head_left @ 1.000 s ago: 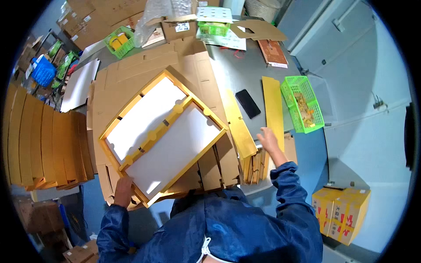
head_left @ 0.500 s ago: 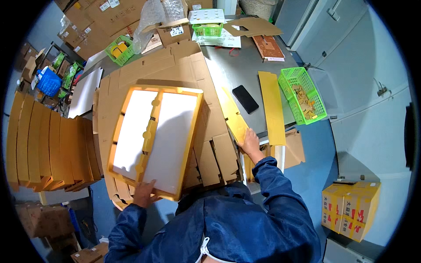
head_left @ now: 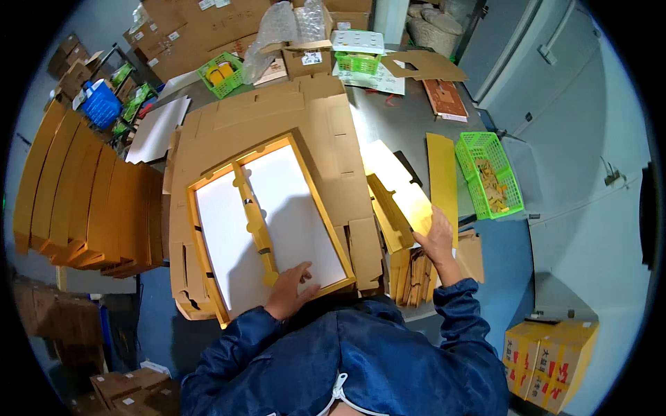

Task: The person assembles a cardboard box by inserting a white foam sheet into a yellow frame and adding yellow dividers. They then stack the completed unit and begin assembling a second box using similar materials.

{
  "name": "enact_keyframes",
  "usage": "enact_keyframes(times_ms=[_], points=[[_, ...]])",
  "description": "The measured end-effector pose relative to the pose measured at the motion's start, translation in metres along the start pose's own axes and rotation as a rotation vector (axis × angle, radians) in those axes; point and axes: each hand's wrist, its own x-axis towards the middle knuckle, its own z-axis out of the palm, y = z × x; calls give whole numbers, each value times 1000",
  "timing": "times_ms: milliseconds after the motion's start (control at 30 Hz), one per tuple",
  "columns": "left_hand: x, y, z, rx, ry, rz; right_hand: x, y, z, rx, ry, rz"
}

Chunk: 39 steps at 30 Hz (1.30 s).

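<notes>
A shallow yellow cardboard tray (head_left: pixel 300 154) with a white bottom lies on flattened brown cardboard, slightly turned. A notched yellow divider strip (head_left: pixel 254 216) runs lengthwise inside it, left of the middle. Over the tray's near end my left hand (head_left: pixel 290 291) is open, fingers apart above the white bottom, holding nothing. To the right, my right hand (head_left: pixel 437 239) grips the near end of a folded yellow cardboard piece (head_left: pixel 397 184), tilted above the table. That piece partly covers a black phone (head_left: pixel 408 166).
A flat yellow cardboard strip (head_left: pixel 441 166) lies right of the phone, beside a green basket (head_left: pixel 490 175) of small brown scraps. Several yellow trays (head_left: pixel 90 201) stand stacked on the left. Folded cardboard pieces (head_left: pixel 411 277) sit below my right hand. Boxes (head_left: pixel 551 360) stand at lower right.
My right hand has raised and tilted the yellow piece, now over the phone. The tray has turned the other way, and my left hand has moved from its near rim to over its bottom.
</notes>
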Motion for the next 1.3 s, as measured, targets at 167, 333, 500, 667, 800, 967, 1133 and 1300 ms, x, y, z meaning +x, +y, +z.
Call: enact_keyframes(times_ms=[167,333,500,667,800,967,1133,1300], points=[[53,5,-13,-741,50,-159,-6,-3,-38,-11,6,102],[73,37,-19,-1122,76,-199,-3,-52,-72,196,-104,-34],[100,17,-23,-1477,102,-234,-25,-96,-70,214,-305,-415],[86,2,17,-1422,204,-304,-24,-127,-44,182,-205,-417],[70,31,50,-1451,108,-324,-10,-169,-20,152,-73,-448],[61,27,44,-1463,77,-309,-9,-177,-14,205,-258,-327],[59,25,41,-1560,23,-217,-15,-177,-6,322,-327,-358],[51,32,26,-1531,4,-204,-13,-183,-17,404,-388,-347]])
